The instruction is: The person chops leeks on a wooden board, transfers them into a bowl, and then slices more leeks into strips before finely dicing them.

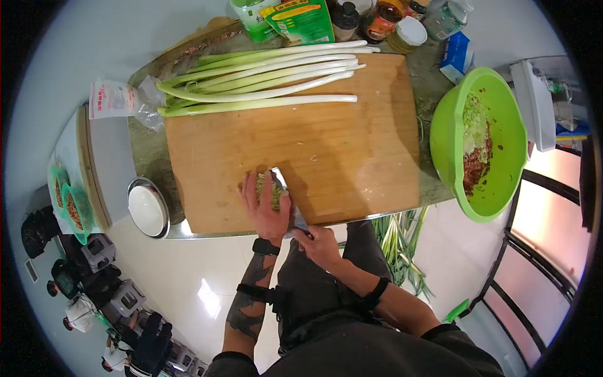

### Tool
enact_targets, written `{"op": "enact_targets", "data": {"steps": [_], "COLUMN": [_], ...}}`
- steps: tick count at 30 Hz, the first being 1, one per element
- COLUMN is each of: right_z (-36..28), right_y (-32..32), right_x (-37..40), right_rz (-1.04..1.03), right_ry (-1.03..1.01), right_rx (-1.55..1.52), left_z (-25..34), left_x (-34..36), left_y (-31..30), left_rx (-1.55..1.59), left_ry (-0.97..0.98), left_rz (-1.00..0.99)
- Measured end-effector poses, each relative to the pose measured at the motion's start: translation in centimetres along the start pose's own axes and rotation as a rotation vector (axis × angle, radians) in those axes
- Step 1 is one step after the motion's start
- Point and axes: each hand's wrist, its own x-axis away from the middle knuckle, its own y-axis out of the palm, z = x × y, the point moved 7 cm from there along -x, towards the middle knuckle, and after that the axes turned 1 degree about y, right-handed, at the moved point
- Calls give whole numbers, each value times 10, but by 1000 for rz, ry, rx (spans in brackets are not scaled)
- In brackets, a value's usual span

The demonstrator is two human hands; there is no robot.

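Observation:
Near the front edge of the wooden cutting board (pixel 232 144), my left hand (pixel 267 210) rests with fingers spread over a small pile of chopped green pieces (pixel 275 196). My right hand (pixel 319 246) grips a knife (pixel 295 213) at the board's front edge; its blade points away from me, close beside the pile and my left hand. Long green onions (pixel 270 81) lie side by side across the back of the board. On the right, a green bowl (pixel 507 144) holds chopped light green pieces and a reddish-brown mixture.
Bottles, a jar (pixel 411 31) and a green packet (pixel 301 22) stand behind the board. A metal bowl with white contents (pixel 147 210) sits left, near a plastic bag (pixel 116 99). More green onions (pixel 402 251) lie below the front edge. Other people are at far lower left.

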Motion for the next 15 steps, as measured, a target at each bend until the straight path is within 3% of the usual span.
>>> {"op": "enact_targets", "data": {"steps": [5, 8, 12, 15], "right_z": [-23, -36, -78, -102], "right_y": [7, -24, -143, -236], "right_x": [-5, 3, 50, 97], "right_rz": [-14, 23, 308, 589], "right_ry": [-190, -273, -213, -97], "right_rx": [82, 137, 224, 181], "left_z": [-8, 39, 188, 317], "left_x": [0, -22, -78, -110], "left_y": [-6, -11, 3, 28], "left_rx": [135, 146, 382, 660], "left_ry": [-203, -127, 112, 236], "left_rz": [143, 206, 209, 103]}}
